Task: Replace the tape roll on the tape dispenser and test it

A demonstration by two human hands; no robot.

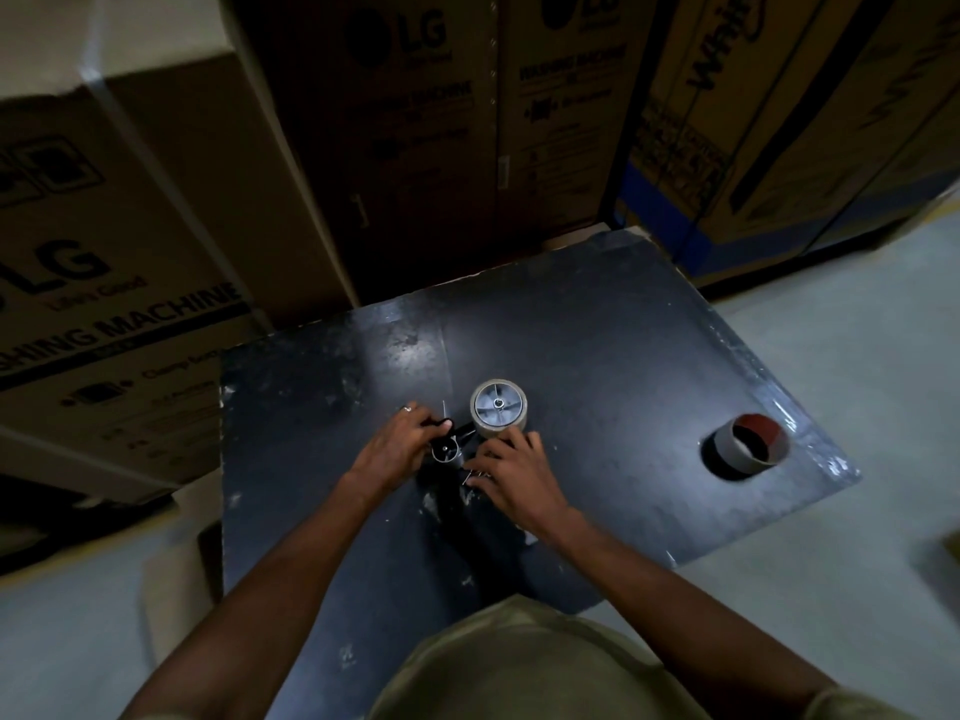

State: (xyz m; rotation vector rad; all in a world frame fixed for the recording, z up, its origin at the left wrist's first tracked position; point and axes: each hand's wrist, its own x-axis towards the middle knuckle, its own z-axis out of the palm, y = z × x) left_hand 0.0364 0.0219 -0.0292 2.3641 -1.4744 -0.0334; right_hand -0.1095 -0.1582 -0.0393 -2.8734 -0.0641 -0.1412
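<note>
both hands (400,444) (511,472) grip one tape dispenser (467,444) bearing one tape roll (498,407); one spent core (748,444), apparently, lies apart.

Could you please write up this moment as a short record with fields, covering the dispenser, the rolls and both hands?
surface: dark table
dispenser: tape dispenser lying on its side between the hands
mounted roll: tape roll on the grey hub
spare item: cardboard core, apart, near the table's right edge
left hand: gripping the dispenser's front end
right hand: fingers against the dispenser, just below the roll
background: stacked cardboard boxes
</note>
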